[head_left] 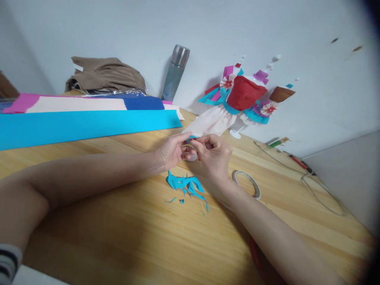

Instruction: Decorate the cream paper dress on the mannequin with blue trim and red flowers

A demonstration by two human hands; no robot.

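My left hand [173,152] is turned palm inward, its fingers curled about a small blue paper piece [189,139]. Close against it, my right hand [216,155] pinches a small red piece [194,138] between thumb and fingertips. A pale round item like a tape roll [192,157] shows below the fingers, partly covered; whether a hand grips it is unclear. Blue paper scraps [185,184] lie on the table just in front of the hands. Behind them stands a paper dress figure [247,93] with a red bodice and pale skirt.
A roll of tape [247,184] lies right of my right wrist. Long coloured paper sheets [89,124] stretch along the left. A flask [175,75] and brown cloth [109,73] stand at the back. A green-handled tool [277,143], red-black tool [301,163] and cable [323,197] lie right.
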